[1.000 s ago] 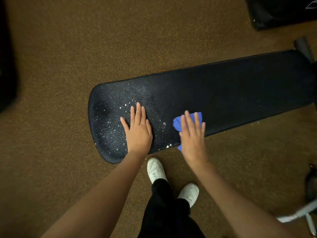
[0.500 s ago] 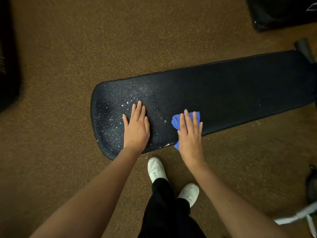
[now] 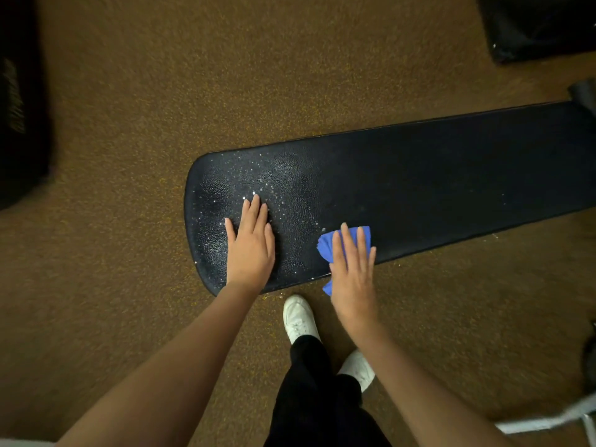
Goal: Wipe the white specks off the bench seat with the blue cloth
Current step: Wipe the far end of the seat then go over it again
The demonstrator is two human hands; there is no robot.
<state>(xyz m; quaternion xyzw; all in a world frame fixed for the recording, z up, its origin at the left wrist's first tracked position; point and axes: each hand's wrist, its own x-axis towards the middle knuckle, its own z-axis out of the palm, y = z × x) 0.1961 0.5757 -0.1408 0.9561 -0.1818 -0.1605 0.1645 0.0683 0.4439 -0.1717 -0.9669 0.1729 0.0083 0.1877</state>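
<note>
So the right hand (image 3: 353, 272) is pressed flat and open on top of the blue cloth (image 3: 327, 245), fingers spread, right at the near edge of the black bench seat (image 3: 435, 175), just right of the frame's centre. The cloth sticks out from under the fingertips toward the upper left, and a little corner hangs off the seat edge below the palm (not gripped, just pinned down as far as I can see). The left hand (image 3: 251, 246) lies flat and open too, bare on the seat, to the left of the cloth and apart from it. The white specks (image 3: 258, 188) sit mostly around and above that left hand, on the rounded end of the seat. Brown carpet (image 3: 129, 108) all around, white shoes (image 3: 298, 317) at bottom centre.
</note>
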